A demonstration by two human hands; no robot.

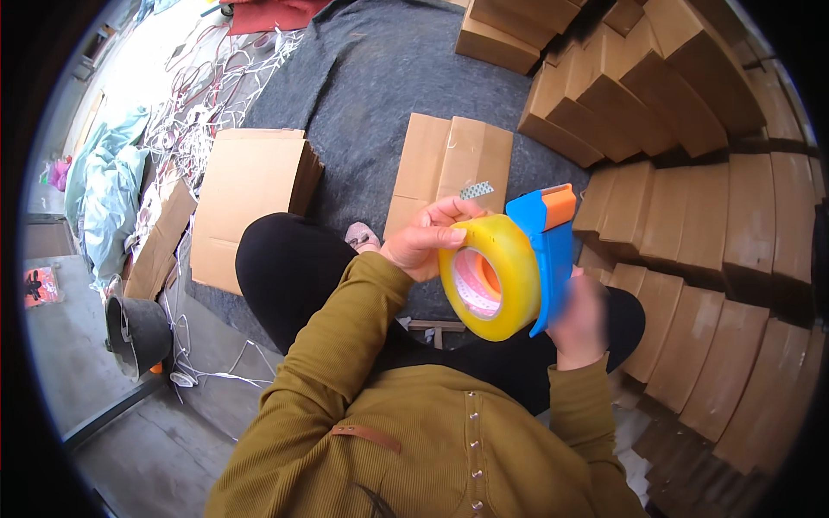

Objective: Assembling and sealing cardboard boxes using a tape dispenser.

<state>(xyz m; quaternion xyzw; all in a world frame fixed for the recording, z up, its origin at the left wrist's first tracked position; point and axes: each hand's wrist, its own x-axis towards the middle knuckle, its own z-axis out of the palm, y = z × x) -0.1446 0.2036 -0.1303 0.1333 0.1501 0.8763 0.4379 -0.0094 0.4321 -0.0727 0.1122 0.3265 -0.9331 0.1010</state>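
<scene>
Yel tape roll [521,281], pink/wht core [471,293], blu/orng dispenser [555,259]

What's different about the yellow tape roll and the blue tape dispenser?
The tape roll is yellow; the tape dispenser is mostly blue, with orange on top. The tape roll is a round ring; the tape dispenser looks long and narrow. The left hand touches the tape roll, while the right hand holds the tape dispenser. Both are held up together.
</scene>
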